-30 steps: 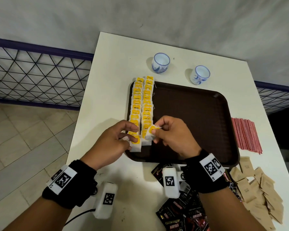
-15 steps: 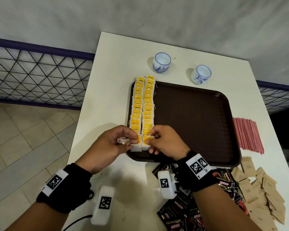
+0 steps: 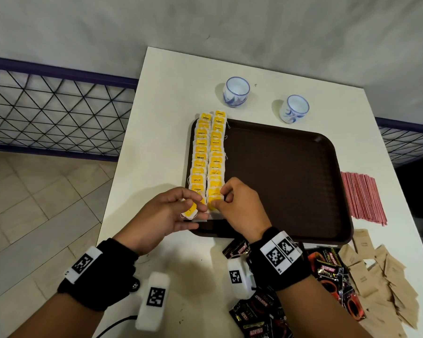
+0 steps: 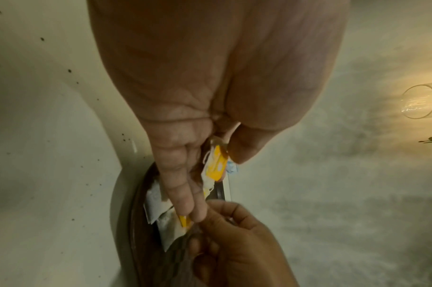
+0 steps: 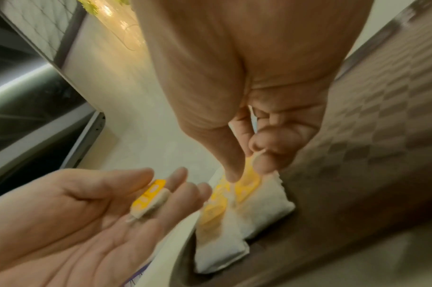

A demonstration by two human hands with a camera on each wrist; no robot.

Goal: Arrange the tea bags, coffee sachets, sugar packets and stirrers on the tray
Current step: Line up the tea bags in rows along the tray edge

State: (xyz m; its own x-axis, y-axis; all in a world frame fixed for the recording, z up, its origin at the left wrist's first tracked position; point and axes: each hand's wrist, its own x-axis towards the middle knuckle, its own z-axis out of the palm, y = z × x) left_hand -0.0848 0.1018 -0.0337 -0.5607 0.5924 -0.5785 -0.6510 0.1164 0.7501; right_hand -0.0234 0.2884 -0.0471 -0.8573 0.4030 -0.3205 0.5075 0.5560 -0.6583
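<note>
Where pinched, crinkly paper tea bags (image 3: pixel 215 203)

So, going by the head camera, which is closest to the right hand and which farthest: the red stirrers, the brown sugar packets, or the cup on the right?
From the right hand:
1. Red stirrers, off the tray's right edge.
2. Brown sugar packets, near right corner; close to the stirrers' distance, hard to separate.
3. Right cup, beyond the tray's far edge.

White table (image 3: pixel 156 132) bears tray (image 3: pixel 291 167), two cups (image 3: pixel 236 91), stirrers (image 3: pixel 362 198), sachets (image 3: pixel 327 272).

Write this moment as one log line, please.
left hand: holds tea bag | right hand: pinches tag of tea bag on tray | sachets, stirrers: untouched
</note>
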